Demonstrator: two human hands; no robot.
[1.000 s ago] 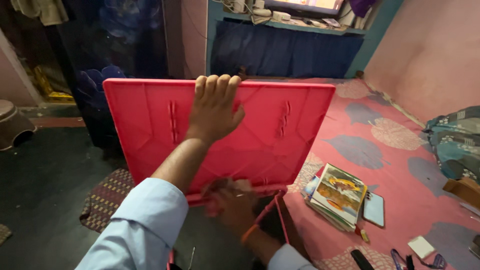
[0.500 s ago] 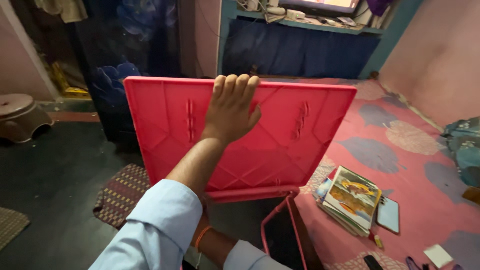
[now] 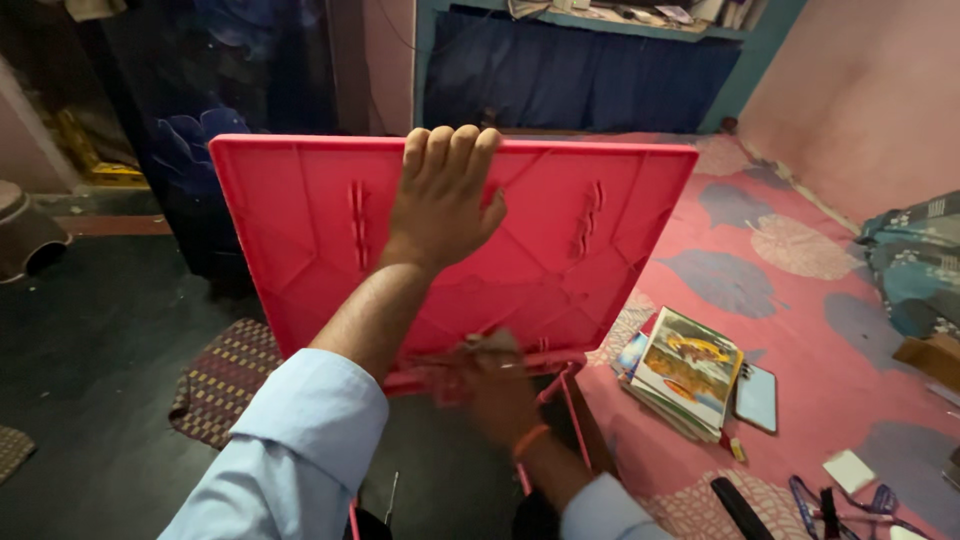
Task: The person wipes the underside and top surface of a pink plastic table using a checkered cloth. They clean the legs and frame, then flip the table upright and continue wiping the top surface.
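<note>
So the folding table top (image 3: 300,230) stands on edge off the bed's (image 3: 800,330) left edge, floor mat (image 3: 225,385) beneath it. Stack of books (image 3: 685,385) sits near that edge, phone (image 3: 757,397) just right of it, blanket (image 3: 915,265) further right.

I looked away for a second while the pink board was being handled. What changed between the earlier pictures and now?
The right hand, hidden below the left arm half a second ago, has come back up to the lower edge of the pink plastic board; it is blurred, so its grip is unclear. The left hand still hooks its fingers over the board's top edge, the board still upright. The stack of books on the bed has not moved.
</note>
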